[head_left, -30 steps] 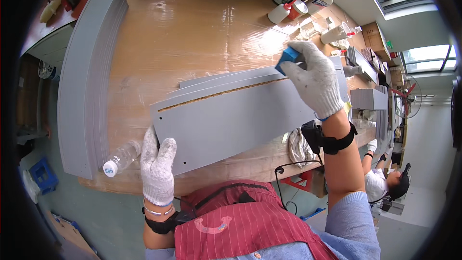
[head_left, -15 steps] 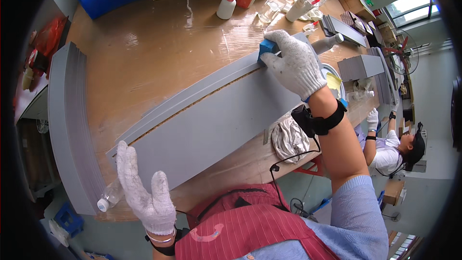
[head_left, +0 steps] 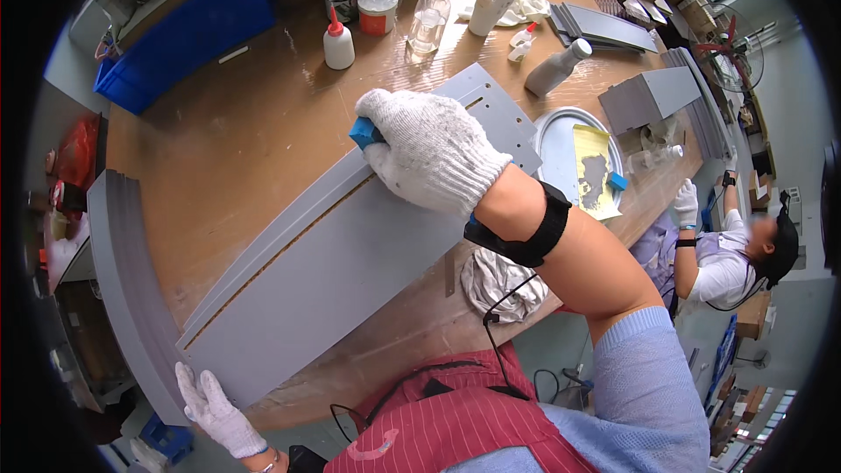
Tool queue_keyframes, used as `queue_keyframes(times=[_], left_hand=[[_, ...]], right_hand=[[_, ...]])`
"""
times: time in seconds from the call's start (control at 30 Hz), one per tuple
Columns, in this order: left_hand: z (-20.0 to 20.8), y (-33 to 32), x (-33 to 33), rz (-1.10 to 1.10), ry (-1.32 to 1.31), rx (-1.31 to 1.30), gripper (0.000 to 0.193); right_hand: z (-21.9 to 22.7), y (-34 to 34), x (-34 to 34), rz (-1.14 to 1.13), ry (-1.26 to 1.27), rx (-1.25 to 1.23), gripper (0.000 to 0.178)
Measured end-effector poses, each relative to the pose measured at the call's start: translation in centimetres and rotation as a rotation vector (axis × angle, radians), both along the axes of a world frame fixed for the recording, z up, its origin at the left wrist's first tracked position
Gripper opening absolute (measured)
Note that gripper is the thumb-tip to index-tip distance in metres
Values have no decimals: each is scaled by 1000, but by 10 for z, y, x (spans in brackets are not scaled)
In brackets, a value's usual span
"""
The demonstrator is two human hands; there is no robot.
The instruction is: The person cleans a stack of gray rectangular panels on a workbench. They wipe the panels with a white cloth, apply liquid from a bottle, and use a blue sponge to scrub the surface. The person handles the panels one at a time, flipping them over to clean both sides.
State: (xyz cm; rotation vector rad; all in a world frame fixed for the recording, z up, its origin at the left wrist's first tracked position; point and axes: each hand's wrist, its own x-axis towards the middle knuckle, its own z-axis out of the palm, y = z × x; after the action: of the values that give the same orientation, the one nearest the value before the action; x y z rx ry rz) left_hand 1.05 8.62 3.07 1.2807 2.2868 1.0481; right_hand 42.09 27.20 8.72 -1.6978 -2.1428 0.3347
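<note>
A long grey board (head_left: pixel 324 254) lies slantwise across the table, with a brown groove along its length and small holes at its far right end. My right hand (head_left: pixel 429 149), in a white knitted glove, is closed around a small blue block (head_left: pixel 364 133) over the board's far edge by the groove. Only the block's tip shows; the fingers hide the rest, and I cannot tell exactly what it is. At the board's near left corner, my gloved left hand (head_left: pixel 215 413) is open, its fingers stretched along the edge.
A stack of grey boards (head_left: pixel 131 271) stands at the left. Beyond lie a blue crate (head_left: pixel 193 39), a red-tipped bottle (head_left: pixel 338 45), a clear bottle (head_left: pixel 429 19) and a grey bottle (head_left: pixel 558 68). Right of the board are a round lid (head_left: pixel 554 144) and a rag (head_left: pixel 499 285). A co-worker (head_left: pixel 723 241) sits at the right.
My right hand has moved left along the board with the blue block. My left hand has moved lower at the board's left end. The view has shifted, showing more of the crate and lid.
</note>
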Motion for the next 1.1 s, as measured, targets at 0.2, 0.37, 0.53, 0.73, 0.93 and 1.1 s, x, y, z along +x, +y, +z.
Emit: queue_keyframes(times=[0.2, 0.37, 0.53, 0.73, 0.93, 1.1], left_hand=[[1, 0, 15, 90, 125, -60, 47], [2, 9, 30, 94, 243, -95, 46], [9, 21, 51, 96, 373, -182, 46], [15, 30, 66, 77, 517, -310, 45], [-13, 34, 59, -20, 657, -146, 44], [-17, 34, 59, -18, 645, -105, 45]], right_hand=[[-1, 19, 82, -187, -76, 31, 29], [-7, 41, 175, -354, -198, 143, 31], [-3, 46, 232, -496, 111, -3, 39], [1, 42, 231, -420, 840, -353, 39], [-15, 58, 235, -296, 952, -502, 34], [-33, 68, 239, -230, 954, -591, 32]])
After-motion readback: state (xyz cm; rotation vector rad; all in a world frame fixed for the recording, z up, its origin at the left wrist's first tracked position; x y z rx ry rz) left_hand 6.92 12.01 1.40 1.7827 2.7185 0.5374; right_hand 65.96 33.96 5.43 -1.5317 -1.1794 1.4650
